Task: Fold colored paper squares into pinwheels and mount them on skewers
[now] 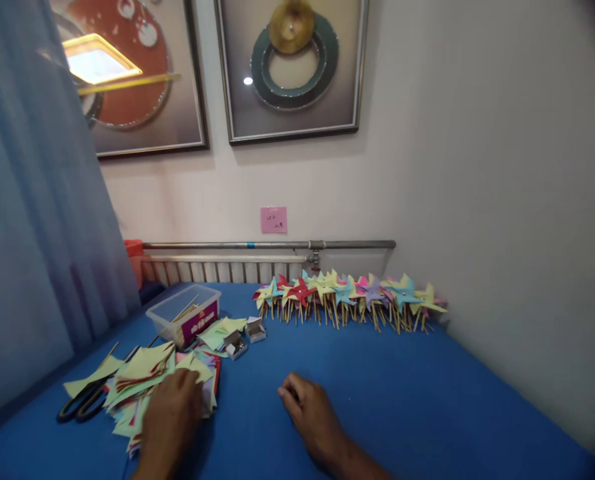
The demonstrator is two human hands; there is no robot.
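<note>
My left hand (173, 415) reaches down over a loose stack of coloured paper pieces (145, 365), mostly pale yellow and green with some red and purple. Its fingertips are hidden behind the hand, so whether they grip a sheet does not show. On the blue tabletop to the right rests my right hand (313, 415), fingers curled in and thumb against them, with nothing visible in it. Black-handled scissors (83, 402) lie left of the stack, partly covered by paper. Just beyond it stand two small open boxes, a nearer one (235, 345) with small shiny bits and a farther one (255, 329).
A clear plastic tub (183, 308) with thin wooden sticks stands behind the papers. Many finished paper pinwheels (345, 293) on sticks lie in a row along the back right. A blue curtain (32, 187) hangs at left; a pipe (227, 246) runs along the wall.
</note>
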